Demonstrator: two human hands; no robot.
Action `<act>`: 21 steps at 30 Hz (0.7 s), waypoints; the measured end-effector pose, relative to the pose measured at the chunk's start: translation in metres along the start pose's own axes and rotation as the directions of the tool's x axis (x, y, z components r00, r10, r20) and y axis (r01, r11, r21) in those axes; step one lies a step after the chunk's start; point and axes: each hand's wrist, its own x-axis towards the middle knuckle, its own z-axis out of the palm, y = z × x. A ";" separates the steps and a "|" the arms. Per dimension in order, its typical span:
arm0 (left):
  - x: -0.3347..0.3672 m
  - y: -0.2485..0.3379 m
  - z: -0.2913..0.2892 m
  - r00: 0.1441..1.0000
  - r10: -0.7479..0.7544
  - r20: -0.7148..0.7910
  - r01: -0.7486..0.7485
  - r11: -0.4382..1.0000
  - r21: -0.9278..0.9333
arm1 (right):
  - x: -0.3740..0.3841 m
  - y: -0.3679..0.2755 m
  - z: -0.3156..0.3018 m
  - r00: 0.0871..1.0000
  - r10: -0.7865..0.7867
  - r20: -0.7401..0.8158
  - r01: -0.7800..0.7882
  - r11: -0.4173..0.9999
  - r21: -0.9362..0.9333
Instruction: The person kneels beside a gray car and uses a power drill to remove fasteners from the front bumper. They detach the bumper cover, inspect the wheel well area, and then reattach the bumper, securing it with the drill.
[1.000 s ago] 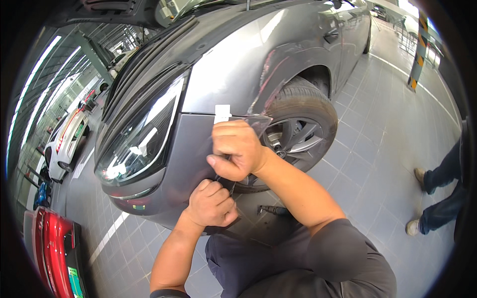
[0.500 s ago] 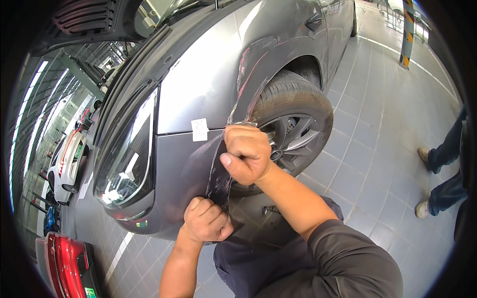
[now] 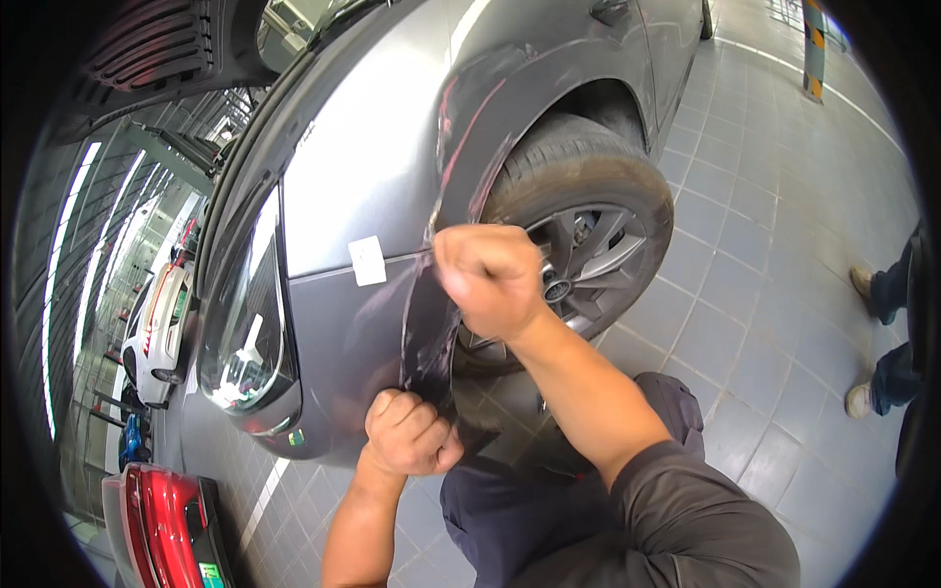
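A grey car's front corner stands before me, its dark wheel-arch trim scraped white along the edge. My right hand, slightly blurred, is closed in a fist on the upper part of that trim, where the fender meets the bumper. Lower down, my left hand wraps its fingers round the trim's edge by the bumper. The fingertips of both hands are hidden. Pink and white scratches run along the fender above the arch. A white label sticks near the seam.
Close to my right forearm is the front wheel. The headlight lies left of the bumper. A red car and a white car stand at the left. Another person's legs are at the far right, on the tiled floor.
The view has shifted, so the fender and label lie further left. My right hand has turned slightly and its thumb shows less clearly. The left hand keeps its place on the trim.
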 end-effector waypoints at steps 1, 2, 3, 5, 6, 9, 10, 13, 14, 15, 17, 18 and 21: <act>-0.006 0.000 0.003 1.000 -0.002 -0.002 0.002 1.000 0.024 | 0.001 0.017 -0.003 0.995 0.097 -0.029 -0.096 0.994 0.048; -0.006 -0.003 0.004 1.000 0.000 -0.012 0.001 1.000 0.027 | 0.002 0.022 -0.007 0.987 0.151 -0.059 -0.145 0.984 0.100; -0.009 -0.002 0.003 1.000 -0.006 -0.013 0.007 1.000 0.022 | -0.001 0.022 -0.015 0.973 0.206 -0.103 -0.189 0.970 0.151; -0.008 0.000 0.000 1.000 -0.015 -0.023 0.015 1.000 0.026 | -0.001 0.016 -0.037 0.952 0.233 -0.199 -0.199 0.964 0.179; -0.007 0.003 0.000 0.999 -0.025 -0.028 0.026 0.999 0.031 | -0.004 0.011 -0.043 0.942 0.235 -0.242 -0.199 0.967 0.162; -0.003 0.002 0.003 0.999 -0.019 -0.042 0.021 0.999 0.049 | -0.009 0.002 -0.026 0.845 0.377 -0.380 -0.417 0.909 -0.026; -0.003 0.003 0.005 0.999 -0.013 -0.045 0.016 0.998 0.056 | -0.011 0.004 -0.010 0.774 0.455 -0.440 -0.549 0.828 -0.111; -0.006 0.003 0.003 1.000 -0.012 0.020 0.010 0.998 0.068 | -0.022 0.008 0.012 0.737 0.611 -0.289 -0.650 0.758 -0.054; -0.006 0.003 0.003 0.999 -0.011 0.030 0.009 0.997 0.081 | -0.023 0.007 0.013 0.741 0.608 -0.283 -0.648 0.758 -0.068; -0.006 0.004 0.002 0.999 -0.010 0.040 0.007 0.996 0.094 | -0.023 0.007 0.013 0.727 0.631 -0.270 -0.670 0.738 -0.079; -0.008 0.003 0.003 0.998 -0.015 0.057 0.008 0.993 0.115 | -0.020 0.007 0.010 0.699 0.672 -0.246 -0.709 0.697 -0.108; -0.010 0.003 0.003 0.998 -0.020 0.064 0.012 0.992 0.125 | -0.021 0.008 0.009 0.703 0.665 -0.251 -0.705 0.698 -0.126; -0.005 0.005 0.004 0.998 -0.026 0.056 0.017 0.989 0.148 | -0.024 0.007 0.011 0.707 0.654 -0.268 -0.704 0.689 -0.174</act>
